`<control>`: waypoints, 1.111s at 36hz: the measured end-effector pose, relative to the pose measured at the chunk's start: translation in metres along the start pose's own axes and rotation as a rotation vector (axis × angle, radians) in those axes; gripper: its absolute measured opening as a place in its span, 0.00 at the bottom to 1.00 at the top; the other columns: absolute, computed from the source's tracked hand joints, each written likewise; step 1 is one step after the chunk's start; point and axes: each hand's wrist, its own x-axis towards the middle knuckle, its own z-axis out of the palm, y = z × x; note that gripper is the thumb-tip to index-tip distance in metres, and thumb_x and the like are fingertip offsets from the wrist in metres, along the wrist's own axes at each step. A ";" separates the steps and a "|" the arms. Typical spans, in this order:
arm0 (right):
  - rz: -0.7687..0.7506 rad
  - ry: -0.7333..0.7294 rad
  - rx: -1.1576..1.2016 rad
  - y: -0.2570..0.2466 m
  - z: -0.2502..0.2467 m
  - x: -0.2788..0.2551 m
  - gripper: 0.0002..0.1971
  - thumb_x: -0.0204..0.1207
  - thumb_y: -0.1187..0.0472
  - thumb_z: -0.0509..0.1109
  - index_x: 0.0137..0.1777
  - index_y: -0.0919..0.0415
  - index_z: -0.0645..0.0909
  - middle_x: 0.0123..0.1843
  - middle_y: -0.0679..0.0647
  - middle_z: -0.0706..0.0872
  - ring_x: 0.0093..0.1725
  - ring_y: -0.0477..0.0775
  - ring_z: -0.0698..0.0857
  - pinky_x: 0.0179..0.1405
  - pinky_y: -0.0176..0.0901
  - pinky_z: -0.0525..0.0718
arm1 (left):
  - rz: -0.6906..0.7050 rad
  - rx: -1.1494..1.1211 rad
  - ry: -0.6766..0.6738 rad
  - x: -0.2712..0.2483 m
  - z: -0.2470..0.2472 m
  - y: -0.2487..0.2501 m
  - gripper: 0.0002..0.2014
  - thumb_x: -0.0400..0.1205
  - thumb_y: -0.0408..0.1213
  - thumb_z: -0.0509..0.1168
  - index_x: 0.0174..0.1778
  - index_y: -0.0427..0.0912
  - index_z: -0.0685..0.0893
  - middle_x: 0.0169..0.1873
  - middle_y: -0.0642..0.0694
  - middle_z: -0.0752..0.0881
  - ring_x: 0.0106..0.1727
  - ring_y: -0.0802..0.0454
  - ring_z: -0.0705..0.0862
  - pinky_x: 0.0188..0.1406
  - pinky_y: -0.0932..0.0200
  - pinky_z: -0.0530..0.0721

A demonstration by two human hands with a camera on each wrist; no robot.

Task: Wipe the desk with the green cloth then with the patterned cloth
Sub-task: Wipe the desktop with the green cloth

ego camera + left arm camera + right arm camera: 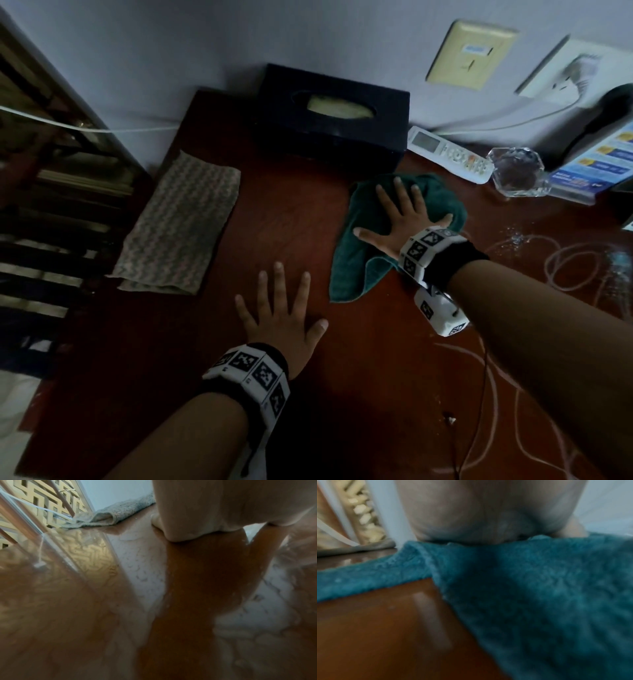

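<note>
The green cloth [359, 246] lies crumpled on the dark red-brown desk [291, 219], right of centre. My right hand [400, 216] presses flat on it, fingers spread and straight. In the right wrist view the palm [488, 515] sits on the teal cloth [539, 588]. My left hand [281, 308] lies flat on the bare desk, fingers spread, just left of the cloth. The patterned cloth [181, 222] lies folded at the desk's left edge; in the left wrist view the patterned cloth [116, 513] shows beyond my left palm [214, 507].
A black tissue box [332, 113] stands at the back against the wall. A white remote [448, 154], a glass ashtray [517, 171] and a blue leaflet [596, 164] sit at the back right. White cables [582, 267] loop over the right side. A lattice screen [51, 171] stands left.
</note>
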 end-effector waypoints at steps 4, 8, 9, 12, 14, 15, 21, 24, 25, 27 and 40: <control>0.083 0.008 0.050 0.011 0.000 0.000 0.48 0.61 0.15 0.47 0.79 0.29 0.35 0.82 0.35 0.29 0.83 0.51 0.32 0.66 0.89 0.42 | -0.006 0.001 -0.006 0.001 0.000 0.001 0.36 0.81 0.66 0.40 0.68 0.60 0.18 0.66 0.46 0.13 0.77 0.40 0.22 0.71 0.27 0.31; 0.178 0.011 0.094 0.025 0.002 -0.005 0.49 0.60 0.15 0.47 0.80 0.30 0.35 0.82 0.35 0.29 0.83 0.51 0.33 0.68 0.88 0.43 | 0.000 -0.009 -0.011 0.000 -0.001 0.000 0.36 0.81 0.66 0.40 0.68 0.60 0.18 0.68 0.46 0.14 0.77 0.40 0.22 0.72 0.27 0.31; 0.198 0.009 0.101 0.029 0.003 -0.008 0.49 0.60 0.15 0.47 0.80 0.30 0.35 0.82 0.35 0.29 0.83 0.51 0.33 0.68 0.87 0.43 | 0.004 -0.013 -0.017 0.000 -0.002 0.000 0.36 0.81 0.66 0.40 0.68 0.61 0.18 0.69 0.46 0.14 0.77 0.40 0.22 0.71 0.27 0.31; 0.216 0.003 0.149 0.039 -0.002 -0.012 0.45 0.65 0.18 0.48 0.80 0.30 0.38 0.84 0.39 0.32 0.83 0.52 0.36 0.72 0.83 0.43 | 0.004 -0.015 -0.018 0.002 -0.002 -0.001 0.36 0.81 0.66 0.40 0.68 0.61 0.18 0.69 0.46 0.14 0.77 0.39 0.23 0.71 0.27 0.31; 0.195 0.037 0.170 0.044 -0.008 -0.018 0.41 0.70 0.22 0.50 0.81 0.30 0.42 0.85 0.43 0.34 0.84 0.54 0.39 0.75 0.78 0.45 | 0.004 -0.010 -0.013 0.002 -0.001 -0.001 0.36 0.81 0.66 0.40 0.68 0.61 0.18 0.70 0.46 0.15 0.78 0.39 0.23 0.71 0.26 0.32; 0.162 0.066 0.141 0.046 -0.009 -0.020 0.39 0.71 0.23 0.51 0.80 0.29 0.43 0.85 0.44 0.35 0.84 0.54 0.40 0.76 0.77 0.44 | 0.001 -0.006 -0.012 0.002 -0.001 0.000 0.36 0.81 0.67 0.40 0.68 0.61 0.18 0.72 0.46 0.16 0.78 0.39 0.23 0.71 0.26 0.32; -0.031 -0.062 0.015 0.056 -0.003 -0.020 0.40 0.64 0.20 0.54 0.74 0.18 0.38 0.83 0.38 0.31 0.83 0.53 0.34 0.71 0.83 0.39 | -0.010 -0.007 -0.026 0.002 -0.002 0.001 0.36 0.81 0.66 0.40 0.67 0.61 0.18 0.74 0.45 0.18 0.77 0.39 0.23 0.71 0.26 0.32; 0.002 -0.074 0.038 0.058 -0.004 -0.014 0.43 0.59 0.17 0.54 0.71 0.15 0.37 0.82 0.35 0.29 0.82 0.52 0.32 0.68 0.88 0.39 | -0.018 -0.012 -0.033 0.002 -0.002 0.000 0.36 0.81 0.67 0.40 0.67 0.62 0.18 0.73 0.45 0.16 0.77 0.39 0.22 0.71 0.26 0.32; 0.012 -0.072 0.038 0.057 -0.005 -0.011 0.43 0.58 0.16 0.54 0.71 0.15 0.36 0.82 0.35 0.28 0.82 0.52 0.31 0.67 0.89 0.39 | -0.020 -0.011 -0.037 0.003 -0.002 0.000 0.36 0.81 0.67 0.40 0.67 0.62 0.17 0.71 0.46 0.15 0.77 0.39 0.22 0.71 0.26 0.32; 0.038 -0.068 0.063 0.057 -0.007 -0.008 0.44 0.57 0.16 0.55 0.71 0.15 0.37 0.81 0.34 0.28 0.82 0.52 0.31 0.66 0.89 0.40 | -0.025 -0.011 -0.053 0.002 -0.004 0.001 0.36 0.81 0.67 0.40 0.67 0.62 0.17 0.67 0.48 0.13 0.76 0.40 0.21 0.71 0.27 0.30; 0.202 -0.106 0.268 0.046 0.013 -0.034 0.59 0.33 0.08 0.42 0.72 0.19 0.30 0.79 0.38 0.21 0.80 0.62 0.25 0.72 0.83 0.43 | -0.022 -0.010 -0.095 -0.001 -0.011 0.004 0.37 0.81 0.67 0.41 0.73 0.62 0.20 0.73 0.47 0.16 0.76 0.40 0.20 0.71 0.26 0.30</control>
